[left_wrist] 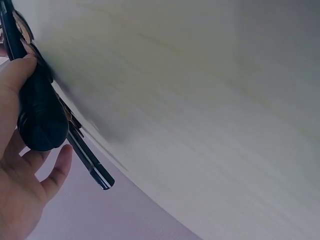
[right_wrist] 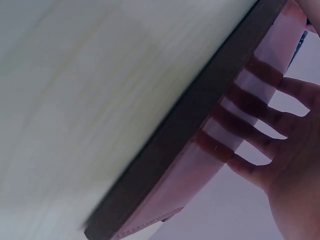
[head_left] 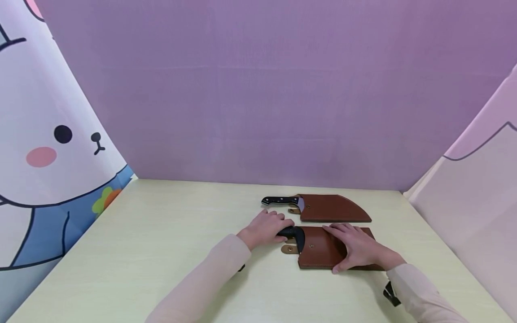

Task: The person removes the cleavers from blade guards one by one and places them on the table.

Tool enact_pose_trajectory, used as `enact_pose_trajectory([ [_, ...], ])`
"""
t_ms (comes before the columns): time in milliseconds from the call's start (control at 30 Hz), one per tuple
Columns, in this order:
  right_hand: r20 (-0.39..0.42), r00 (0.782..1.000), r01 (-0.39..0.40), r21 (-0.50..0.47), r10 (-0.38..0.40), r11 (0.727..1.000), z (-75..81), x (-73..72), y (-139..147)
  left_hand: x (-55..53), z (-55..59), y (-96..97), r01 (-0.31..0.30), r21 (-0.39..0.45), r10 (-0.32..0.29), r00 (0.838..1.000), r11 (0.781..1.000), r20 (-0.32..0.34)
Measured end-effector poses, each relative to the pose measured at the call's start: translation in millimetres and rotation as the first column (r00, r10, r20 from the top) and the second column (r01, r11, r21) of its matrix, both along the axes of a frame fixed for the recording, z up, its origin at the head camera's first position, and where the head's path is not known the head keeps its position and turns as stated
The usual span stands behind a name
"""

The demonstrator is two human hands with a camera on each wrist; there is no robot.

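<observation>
My left hand (head_left: 266,227) grips the black handle (head_left: 287,231) of a cleaver, whose blade is inside a brown leather sheath (head_left: 317,258). In the left wrist view the thumb lies along the top of that rounded handle (left_wrist: 42,117), while the other fingers are underneath or beside it. Over the sheath's right part, my right hand (head_left: 359,246) rests with fingers spread and the thumb at the near edge. Seen from the right wrist, straight fingertips touch the glossy face of the sheath (right_wrist: 192,172). An unfastened snap strap (head_left: 290,249) sticks out left of the sheath.
Just behind lies a second knife with a black riveted handle (head_left: 279,200), its blade in a curved brown sheath (head_left: 333,208). Both lie on a pale wooden table (head_left: 181,224). A purple backdrop (head_left: 258,112) stands at the back, with cartoon-printed cloth (head_left: 60,179) at the left.
</observation>
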State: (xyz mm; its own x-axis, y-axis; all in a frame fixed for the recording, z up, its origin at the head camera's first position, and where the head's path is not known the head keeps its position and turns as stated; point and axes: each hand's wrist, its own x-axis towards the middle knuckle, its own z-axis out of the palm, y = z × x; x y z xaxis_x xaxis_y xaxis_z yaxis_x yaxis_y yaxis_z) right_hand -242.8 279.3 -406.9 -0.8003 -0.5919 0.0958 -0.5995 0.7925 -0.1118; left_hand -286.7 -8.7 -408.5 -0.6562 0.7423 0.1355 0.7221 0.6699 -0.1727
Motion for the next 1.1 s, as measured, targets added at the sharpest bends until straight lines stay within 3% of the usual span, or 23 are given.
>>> enact_pose_trajectory([
  [467, -0.087, 0.996, 0.001, 0.004, -0.001, 1.0, 1.9, 1.7, -0.3, 2.8, -0.7, -0.6, 0.009, -0.029, -0.011, 0.999, 1.0, -0.052],
  [1100, -0.065, 0.998, 0.009, 0.001, -0.009, 1.0, 12.5, 6.1, -4.2, 7.0, 5.8, -9.3, 0.05, -0.011, -0.05, 0.996, 0.999, -0.071],
])
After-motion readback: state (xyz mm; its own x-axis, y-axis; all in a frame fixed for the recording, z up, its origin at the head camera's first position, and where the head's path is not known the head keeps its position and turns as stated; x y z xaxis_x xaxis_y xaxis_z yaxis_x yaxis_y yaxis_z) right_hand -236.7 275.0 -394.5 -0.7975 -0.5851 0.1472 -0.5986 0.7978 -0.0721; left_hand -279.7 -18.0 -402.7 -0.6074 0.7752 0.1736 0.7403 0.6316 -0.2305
